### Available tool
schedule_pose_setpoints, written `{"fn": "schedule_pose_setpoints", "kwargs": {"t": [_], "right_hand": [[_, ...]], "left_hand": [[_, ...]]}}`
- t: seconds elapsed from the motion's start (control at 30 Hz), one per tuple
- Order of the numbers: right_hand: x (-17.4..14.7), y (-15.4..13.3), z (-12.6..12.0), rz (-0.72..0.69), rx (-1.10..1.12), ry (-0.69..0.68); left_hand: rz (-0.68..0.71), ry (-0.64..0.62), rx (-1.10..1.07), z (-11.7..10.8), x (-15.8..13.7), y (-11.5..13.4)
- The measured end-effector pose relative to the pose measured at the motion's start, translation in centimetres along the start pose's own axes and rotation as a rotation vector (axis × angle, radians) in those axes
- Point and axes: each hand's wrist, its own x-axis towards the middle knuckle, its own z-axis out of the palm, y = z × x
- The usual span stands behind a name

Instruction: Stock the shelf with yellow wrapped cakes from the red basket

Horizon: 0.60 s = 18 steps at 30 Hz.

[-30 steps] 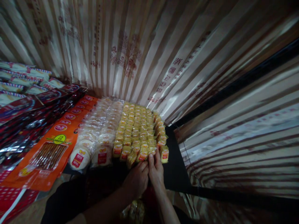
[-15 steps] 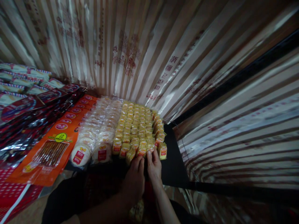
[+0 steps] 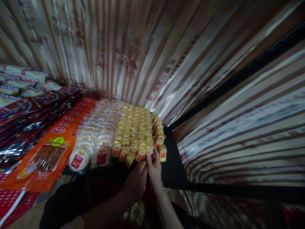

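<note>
Rows of small yellow wrapped snacks (image 3: 134, 127) with red and white labels stand on a black shelf (image 3: 175, 168). My right hand (image 3: 154, 168) has its thumb and fingertips pressed on the front wrapped snack (image 3: 149, 147) of one row. Beside it on the left, my left hand (image 3: 136, 178) is closed, with its fingertips just below the neighbouring row's front snack (image 3: 141, 153). What lies inside those fingers is hidden. One wrapped snack (image 3: 130, 159) leans at an angle at the front edge, close to my left hand.
Left of the yellow rows are round white crackers (image 3: 79, 159) in clear wrappers, orange packets (image 3: 47, 156) of brown sticks and dark shiny packets (image 3: 19, 130). A red perforated basket (image 3: 20, 202) is at lower left. Pleated curtain (image 3: 128, 47) and a black bar (image 3: 214, 89) border the shelf.
The view has shifted slightly, so the shelf and snacks appear a little further left. Both hands stay at the front of the yellow rows, with the right fingers still on the front snack.
</note>
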Motion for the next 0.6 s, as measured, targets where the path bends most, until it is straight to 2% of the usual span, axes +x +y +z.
{"fn": "schedule_pose_setpoints", "kwargs": {"t": [0.1,0.37,0.6], "right_hand": [[0.1,-0.2,0.0,0.002,0.115,-0.023],[0.2,-0.5,-0.1,-0.003,0.103,-0.03],[-1.3,-1.2,-0.5,-0.084,-0.179,-0.019]], "left_hand": [[0.032,-0.068,-0.056,-0.7,0.8,0.3],[0.03,-0.109,-0.035,-1.0,1.6,0.5],[0.052,-0.104,-0.001,-1.2,1.5,0.4]]}}
